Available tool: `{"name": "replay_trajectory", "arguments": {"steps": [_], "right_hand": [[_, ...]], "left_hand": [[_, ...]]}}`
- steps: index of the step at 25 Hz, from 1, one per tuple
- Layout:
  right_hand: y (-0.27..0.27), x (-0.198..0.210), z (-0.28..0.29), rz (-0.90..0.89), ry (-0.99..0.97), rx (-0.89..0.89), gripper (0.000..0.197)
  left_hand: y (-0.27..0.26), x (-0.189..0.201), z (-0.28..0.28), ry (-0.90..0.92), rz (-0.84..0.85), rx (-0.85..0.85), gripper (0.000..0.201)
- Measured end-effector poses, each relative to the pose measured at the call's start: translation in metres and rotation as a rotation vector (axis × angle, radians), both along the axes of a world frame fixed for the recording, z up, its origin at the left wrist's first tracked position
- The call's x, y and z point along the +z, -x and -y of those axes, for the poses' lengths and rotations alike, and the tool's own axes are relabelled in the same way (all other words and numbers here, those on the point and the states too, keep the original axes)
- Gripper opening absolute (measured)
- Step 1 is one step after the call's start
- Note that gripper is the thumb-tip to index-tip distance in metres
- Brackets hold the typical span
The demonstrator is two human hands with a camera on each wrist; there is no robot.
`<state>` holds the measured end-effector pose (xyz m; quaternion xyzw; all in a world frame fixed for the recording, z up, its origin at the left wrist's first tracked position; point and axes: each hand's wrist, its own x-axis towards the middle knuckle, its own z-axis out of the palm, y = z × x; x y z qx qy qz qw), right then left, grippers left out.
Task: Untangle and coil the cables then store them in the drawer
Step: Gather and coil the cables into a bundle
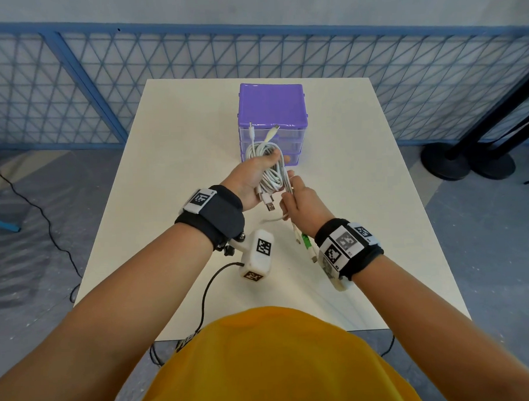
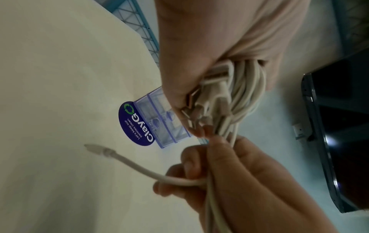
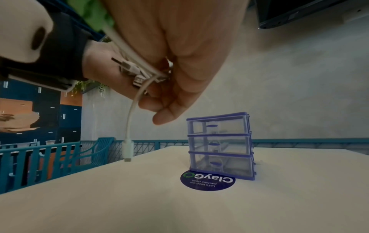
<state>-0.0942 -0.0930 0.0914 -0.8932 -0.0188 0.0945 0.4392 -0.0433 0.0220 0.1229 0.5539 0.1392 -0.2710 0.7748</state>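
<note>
A bundle of white cables is held above the table in front of the purple drawer unit, whose three clear drawers are closed. My left hand grips the coil, with USB plugs sticking out below the palm. My right hand pinches strands just beneath the coil. One loose cable end dangles over the table. Another end with a green tag hangs by my right wrist.
The white table carries a round dark-blue sticker in front of the drawer unit. A blue mesh fence runs behind the table. Black stand bases sit on the floor at right.
</note>
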Motion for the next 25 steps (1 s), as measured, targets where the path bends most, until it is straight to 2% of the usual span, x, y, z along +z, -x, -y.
{"name": "replay_trajectory", "arguments": {"steps": [2, 3, 4, 6, 8, 11, 13, 15, 18, 21, 23, 25], "right_hand": [[-0.001, -0.003, -0.004, -0.030, 0.076, 0.025, 0.045], [0.000, -0.004, -0.006, -0.040, 0.094, 0.032, 0.049], [0.002, -0.005, -0.007, -0.041, 0.074, 0.034, 0.045], [0.006, -0.006, -0.004, 0.002, -0.021, 0.046, 0.027], [0.008, -0.007, 0.005, 0.047, -0.091, 0.010, 0.029], [0.003, -0.014, 0.023, 0.018, -0.191, -0.077, 0.030], [0.002, -0.017, 0.032, 0.038, -0.165, -0.068, 0.022], [0.001, -0.018, 0.038, 0.088, -0.034, -0.012, 0.021], [0.000, -0.014, 0.033, 0.126, 0.049, 0.097, 0.047], [0.000, -0.009, 0.019, 0.200, -0.070, 0.086, 0.060], [0.000, -0.008, 0.012, 0.280, -0.205, 0.060, 0.054], [-0.002, -0.009, 0.009, 0.355, -0.281, 0.027, 0.037]], "left_hand": [[0.007, 0.001, 0.006, -0.003, 0.012, 0.005, 0.016], [0.009, 0.002, 0.009, -0.031, 0.033, 0.011, 0.013], [0.010, 0.002, 0.010, -0.062, 0.047, 0.031, 0.011], [0.007, 0.001, 0.007, -0.078, 0.048, 0.092, 0.013], [0.001, -0.003, 0.001, -0.033, 0.017, 0.159, 0.016], [-0.005, -0.005, -0.011, 0.055, -0.024, 0.255, 0.020], [-0.004, -0.004, -0.016, 0.122, -0.044, 0.271, 0.024], [-0.003, -0.005, -0.017, 0.186, -0.073, 0.283, 0.026], [-0.001, -0.005, -0.014, 0.249, -0.133, 0.308, 0.028], [0.005, -0.003, -0.007, 0.287, -0.162, 0.322, 0.028], [0.007, -0.005, -0.003, 0.274, -0.195, 0.330, 0.026], [0.008, -0.009, -0.001, 0.238, -0.226, 0.316, 0.021]]}}
